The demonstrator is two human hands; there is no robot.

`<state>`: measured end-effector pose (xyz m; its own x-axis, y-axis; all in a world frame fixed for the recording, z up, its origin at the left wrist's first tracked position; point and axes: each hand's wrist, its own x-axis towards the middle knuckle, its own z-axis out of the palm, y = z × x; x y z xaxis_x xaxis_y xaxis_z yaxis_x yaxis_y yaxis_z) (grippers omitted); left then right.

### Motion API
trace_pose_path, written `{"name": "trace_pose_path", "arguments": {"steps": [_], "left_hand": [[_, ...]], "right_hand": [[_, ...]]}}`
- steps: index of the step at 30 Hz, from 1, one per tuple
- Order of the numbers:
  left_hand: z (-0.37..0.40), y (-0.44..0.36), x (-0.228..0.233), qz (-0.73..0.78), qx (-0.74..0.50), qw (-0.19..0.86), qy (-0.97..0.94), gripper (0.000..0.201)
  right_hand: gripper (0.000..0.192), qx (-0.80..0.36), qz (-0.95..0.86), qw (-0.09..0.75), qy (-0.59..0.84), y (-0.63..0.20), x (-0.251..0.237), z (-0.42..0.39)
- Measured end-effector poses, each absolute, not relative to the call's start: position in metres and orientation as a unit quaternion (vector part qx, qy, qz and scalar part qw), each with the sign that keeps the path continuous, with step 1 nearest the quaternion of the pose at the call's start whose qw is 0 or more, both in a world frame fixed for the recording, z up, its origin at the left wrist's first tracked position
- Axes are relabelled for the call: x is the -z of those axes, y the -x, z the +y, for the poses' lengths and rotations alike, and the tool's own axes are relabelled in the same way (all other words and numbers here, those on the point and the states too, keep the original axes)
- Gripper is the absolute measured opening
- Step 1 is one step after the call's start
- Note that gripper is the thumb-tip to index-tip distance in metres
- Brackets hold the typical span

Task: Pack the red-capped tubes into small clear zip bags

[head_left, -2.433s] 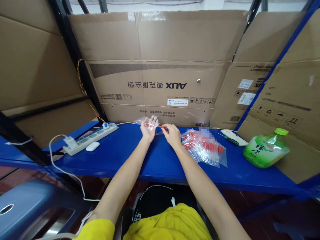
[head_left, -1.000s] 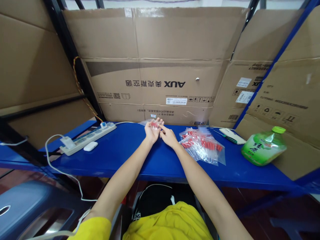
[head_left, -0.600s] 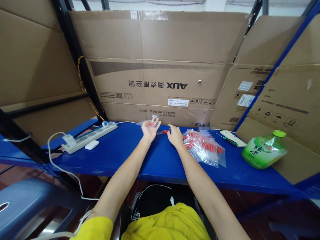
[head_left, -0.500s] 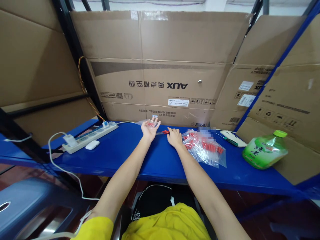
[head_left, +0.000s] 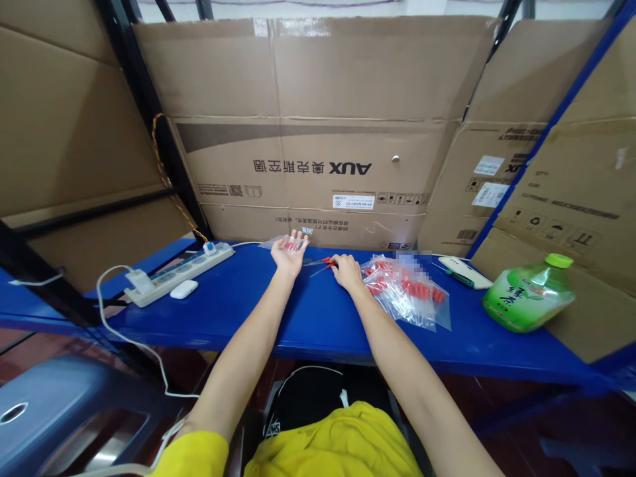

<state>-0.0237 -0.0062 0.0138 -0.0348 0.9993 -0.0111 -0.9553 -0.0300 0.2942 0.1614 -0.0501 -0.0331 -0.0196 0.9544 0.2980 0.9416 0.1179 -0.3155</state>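
My left hand (head_left: 289,257) is turned palm up, its fingers curled around a small clear plastic bag (head_left: 271,244) with something red inside. My right hand (head_left: 346,271) rests low over the table, fingertips closed on the red handles of thin-shafted tools (head_left: 326,262), perhaps small screwdrivers. Their shafts point left toward my other hand; the exact kind and number are unclear. Beside my right wrist, a pile of clear bags (head_left: 405,295) holds several red-handled pieces.
On the right lie a green-handled tool (head_left: 460,277), a white flat object (head_left: 470,271) and a green bottle (head_left: 527,298). A power strip (head_left: 179,273) and a white case (head_left: 183,289) are on the left of the blue table (head_left: 218,324). Cardboard (head_left: 308,86) walls the back.
My left hand has moved slightly left with the bag, its fingers curling more. Beside my right fingertips, the thin shafts now show more separately.
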Motion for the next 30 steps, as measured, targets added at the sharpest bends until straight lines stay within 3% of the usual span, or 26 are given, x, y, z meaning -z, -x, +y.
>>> {"name": "trace_pose_path", "arguments": {"steps": [16, 23, 30], "left_hand": [[-0.003, 0.045, -0.021, 0.118, -0.738, 0.662, -0.064, 0.004], [-0.004, 0.045, -0.022, 0.124, -0.741, 0.656, -0.066, 0.003], [-0.003, 0.043, -0.020, 0.126, -0.745, 0.651, -0.071, 0.006]], "right_hand": [[0.013, -0.050, -0.751, 0.251, 0.608, -0.176, 0.034, -0.046], [0.016, -0.082, -0.749, 0.331, 0.568, -0.174, 0.027, -0.050], [0.013, -0.078, -0.795, 0.269, 0.538, -0.170, 0.029, -0.051]]}}
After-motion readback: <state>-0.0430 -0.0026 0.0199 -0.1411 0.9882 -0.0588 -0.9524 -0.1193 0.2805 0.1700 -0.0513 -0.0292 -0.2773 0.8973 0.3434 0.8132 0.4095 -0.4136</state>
